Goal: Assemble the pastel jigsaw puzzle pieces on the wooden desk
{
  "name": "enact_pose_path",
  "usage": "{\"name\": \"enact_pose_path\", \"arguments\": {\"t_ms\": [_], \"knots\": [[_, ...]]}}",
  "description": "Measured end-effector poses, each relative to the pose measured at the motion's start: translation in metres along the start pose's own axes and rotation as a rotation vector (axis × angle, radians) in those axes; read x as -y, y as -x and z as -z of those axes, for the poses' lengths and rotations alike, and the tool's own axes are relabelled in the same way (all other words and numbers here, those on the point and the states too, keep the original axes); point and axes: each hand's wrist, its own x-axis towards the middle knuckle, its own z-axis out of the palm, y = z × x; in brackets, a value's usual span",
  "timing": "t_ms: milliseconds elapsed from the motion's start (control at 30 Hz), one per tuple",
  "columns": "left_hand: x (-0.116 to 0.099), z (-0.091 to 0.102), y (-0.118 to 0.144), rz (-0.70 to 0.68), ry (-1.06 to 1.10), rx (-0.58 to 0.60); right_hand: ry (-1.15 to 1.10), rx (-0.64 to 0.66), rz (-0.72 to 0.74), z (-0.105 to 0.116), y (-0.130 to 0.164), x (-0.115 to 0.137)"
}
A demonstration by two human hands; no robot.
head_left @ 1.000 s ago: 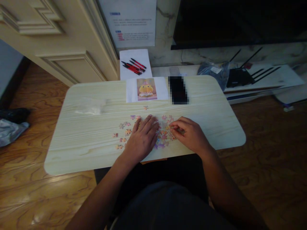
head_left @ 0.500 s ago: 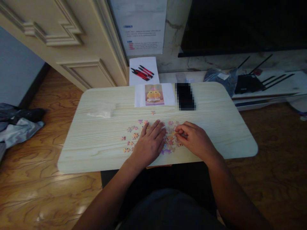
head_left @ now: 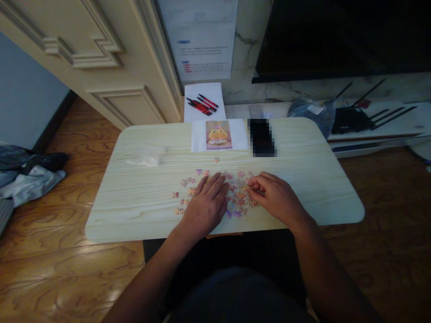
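Note:
Loose jigsaw puzzle pieces (head_left: 238, 201) in pink, purple and yellow lie spread over the near middle of the pale wooden table (head_left: 134, 197). My left hand (head_left: 209, 200) rests palm down over some of them, its fingers stretched out and hiding what is below. At the right side of the pile, my right hand (head_left: 271, 193) has thumb and forefinger pinched on a small yellowish puzzle piece (head_left: 248, 188), mostly covered by the fingertips. Several more pieces (head_left: 179, 211) lie left of my left hand. One single piece (head_left: 217, 160) sits apart, beyond the pile.
A printed sheet with a yellow cartoon figure (head_left: 218, 135) lies at the table's far edge, beside a pixelated dark rectangle (head_left: 261, 137). A clear plastic bag (head_left: 146, 156) is on the left. Red pens (head_left: 202, 105) lie on white paper behind; a black router (head_left: 352, 120) stands far right.
My left hand has slid slightly left and nearer, showing more pieces between the hands. My right hand keeps its pinch in nearly the same place. The whole view has shifted a little.

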Motion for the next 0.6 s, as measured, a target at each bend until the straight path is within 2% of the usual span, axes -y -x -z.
{"name": "enact_pose_path", "arguments": {"t_ms": [600], "knots": [[0.002, 0.004, 0.015, 0.058, 0.064, -0.02, 0.038, -0.026, 0.041, 0.002, 0.004, 0.0]]}}
